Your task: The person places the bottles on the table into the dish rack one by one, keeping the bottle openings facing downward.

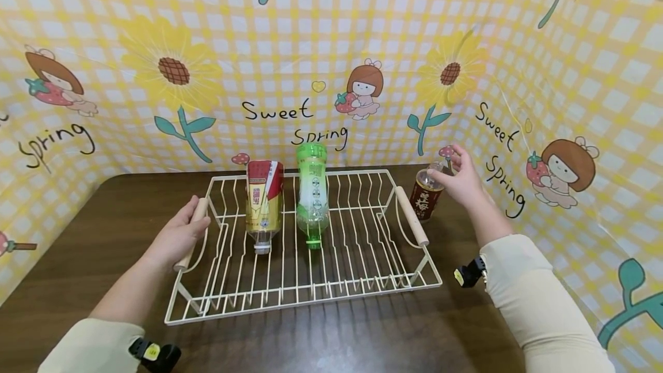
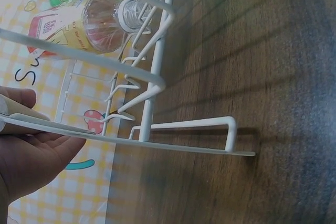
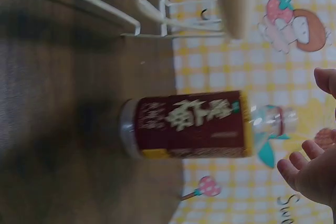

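My left hand (image 1: 178, 235) grips the left wooden handle (image 1: 201, 209) of a cream wire dish rack (image 1: 305, 304). In the left wrist view the thumb lies on one side of that handle and the fingers on the other. A bottle with a dark red label (image 1: 426, 195) stands upright on the table, right of the rack. Around its top my right hand (image 1: 463, 180) is spread, thumb and fingers apart. The right wrist view shows the hand (image 3: 317, 174) just off the bottle's neck (image 3: 273, 120), holding nothing.
Inside the rack, a red-and-gold-labelled bottle (image 1: 265, 197) and a green-and-clear bottle (image 1: 312, 189) lean cap down, side by side. The rack's right wooden handle (image 1: 412, 216) is close to the dark red bottle. A yellow checked cloth (image 1: 290, 33) hangs behind the brown table (image 1: 331, 338).
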Tool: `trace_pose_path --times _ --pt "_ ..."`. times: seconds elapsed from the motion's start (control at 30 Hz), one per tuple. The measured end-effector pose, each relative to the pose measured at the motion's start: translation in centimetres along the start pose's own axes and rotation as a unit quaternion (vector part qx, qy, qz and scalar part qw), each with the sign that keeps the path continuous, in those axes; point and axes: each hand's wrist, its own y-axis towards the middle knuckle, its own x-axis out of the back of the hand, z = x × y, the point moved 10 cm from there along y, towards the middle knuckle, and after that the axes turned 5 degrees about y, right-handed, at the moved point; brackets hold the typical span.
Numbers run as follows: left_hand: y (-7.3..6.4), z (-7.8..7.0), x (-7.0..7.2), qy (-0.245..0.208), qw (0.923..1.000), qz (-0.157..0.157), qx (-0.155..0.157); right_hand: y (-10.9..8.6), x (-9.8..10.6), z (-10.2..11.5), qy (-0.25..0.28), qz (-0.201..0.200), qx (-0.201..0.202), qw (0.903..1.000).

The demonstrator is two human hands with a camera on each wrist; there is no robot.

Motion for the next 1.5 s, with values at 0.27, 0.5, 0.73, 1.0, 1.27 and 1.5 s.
trace_pose_path --times 0.27,0.5,0.73,1.0,1.27,1.5 --pt "-0.1 -0.1 0.1 0.001 1.0 -0.006 -0.005 -0.2 -0.8 -3.9 0.008 -0.014 -0.034 0.9993" --pt "0.0 -0.1 0.0 -0.001 1.0 -0.004 -0.003 0.0 -1.5 -7.2 0.006 -0.03 -0.052 0.9982" --pt "0.0 -0.2 0.0 -0.001 1.0 -0.003 -0.003 0.0 -2.4 -8.6 0.024 -0.063 -0.046 0.9967" --pt "-0.1 -0.3 0.0 0.002 1.0 -0.005 -0.002 -0.1 -2.6 -9.6 0.071 -0.099 -0.059 0.9908" --pt "-0.2 -0.3 -0.1 -0.008 1.0 -0.003 -0.003 0.2 -3.0 -10.3 0.077 -0.107 -0.061 0.9894" --pt "-0.3 -0.5 -0.1 -0.011 0.9999 -0.005 -0.003 0.3 -3.1 -10.0 0.078 -0.109 -0.052 0.9896"
